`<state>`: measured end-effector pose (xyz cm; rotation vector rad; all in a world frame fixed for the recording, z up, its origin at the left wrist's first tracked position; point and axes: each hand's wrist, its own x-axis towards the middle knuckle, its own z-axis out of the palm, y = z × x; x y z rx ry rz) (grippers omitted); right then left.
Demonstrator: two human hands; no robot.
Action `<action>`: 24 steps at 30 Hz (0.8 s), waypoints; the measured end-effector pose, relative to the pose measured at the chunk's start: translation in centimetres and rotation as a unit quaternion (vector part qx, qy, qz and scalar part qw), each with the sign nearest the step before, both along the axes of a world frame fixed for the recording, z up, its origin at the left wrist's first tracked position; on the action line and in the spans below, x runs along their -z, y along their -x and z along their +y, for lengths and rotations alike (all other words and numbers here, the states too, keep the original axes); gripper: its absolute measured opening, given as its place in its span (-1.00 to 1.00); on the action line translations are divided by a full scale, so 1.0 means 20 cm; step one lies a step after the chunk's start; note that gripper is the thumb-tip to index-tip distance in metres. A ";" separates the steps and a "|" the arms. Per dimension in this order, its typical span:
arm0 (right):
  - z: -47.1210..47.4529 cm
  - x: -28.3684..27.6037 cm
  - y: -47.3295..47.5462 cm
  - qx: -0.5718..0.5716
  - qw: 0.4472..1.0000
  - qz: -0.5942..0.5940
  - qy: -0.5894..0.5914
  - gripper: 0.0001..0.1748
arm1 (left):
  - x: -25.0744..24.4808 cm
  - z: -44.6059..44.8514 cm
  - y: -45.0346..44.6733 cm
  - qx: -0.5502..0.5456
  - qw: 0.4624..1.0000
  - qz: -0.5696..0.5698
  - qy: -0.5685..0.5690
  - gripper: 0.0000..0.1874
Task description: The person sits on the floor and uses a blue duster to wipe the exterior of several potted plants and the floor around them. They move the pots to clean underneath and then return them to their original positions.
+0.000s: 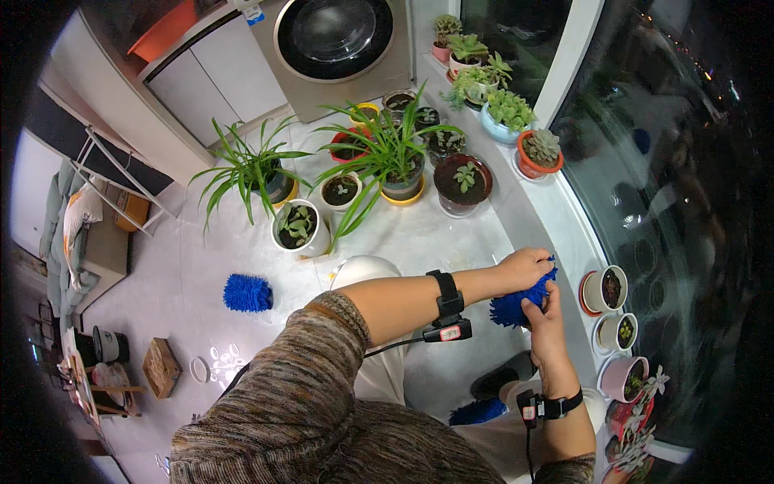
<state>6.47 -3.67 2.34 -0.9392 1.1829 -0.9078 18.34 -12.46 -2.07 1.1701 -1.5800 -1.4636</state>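
My left hand reaches across to the right and grips the upper edge of a blue chenille cleaning piece. Below it, my right hand pinches the same piece between thumb and fingers. The piece hangs bunched above the floor beside the grey sill edge. A second blue chenille piece lies on the floor to the left. More blue chenille shows by my foot, partly hidden by my leg. A dark slipper is next to it.
Potted spider plants and several smaller pots stand on the tiles ahead. A row of succulents lines the windowsill, including a white pot close to my right hand. A washing machine stands at the back, and a large window is on the right.
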 end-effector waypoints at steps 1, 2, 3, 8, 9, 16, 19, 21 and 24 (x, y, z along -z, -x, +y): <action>0.00 0.00 0.00 0.001 1.000 0.003 0.001 -0.45 | 0.00 0.00 0.00 -0.001 1.000 0.004 0.003 -0.69; 0.00 0.01 0.00 0.001 1.000 0.006 0.003 -0.46 | -0.01 0.00 0.00 -0.001 1.000 0.009 0.004 -0.69; 0.00 0.01 0.00 0.001 1.000 0.008 0.002 -0.46 | -0.01 0.01 0.00 0.001 1.000 0.019 0.006 -0.68; -0.01 0.03 0.01 -0.004 1.000 0.011 -0.005 -0.45 | -0.02 0.00 0.00 -0.003 0.999 0.045 -0.013 -0.66; -0.01 0.03 0.01 -0.001 1.000 0.007 -0.007 -0.45 | -0.02 0.00 0.00 -0.002 0.998 0.065 -0.019 -0.65; -0.01 0.03 0.01 0.019 1.000 0.018 -0.007 -0.45 | 0.02 -0.02 0.02 0.007 0.999 0.053 0.007 -0.52; 0.00 0.03 0.02 0.021 0.999 0.044 -0.022 -0.46 | 0.01 -0.03 0.02 0.016 0.999 0.033 0.021 -0.44; 0.00 0.03 0.02 0.020 0.999 0.041 -0.009 -0.47 | 0.00 -0.03 0.02 0.023 0.999 0.015 0.029 -0.41; 0.00 0.03 0.01 0.027 0.999 0.042 -0.002 -0.48 | -0.03 -0.02 0.02 0.027 0.999 0.020 -0.003 -0.41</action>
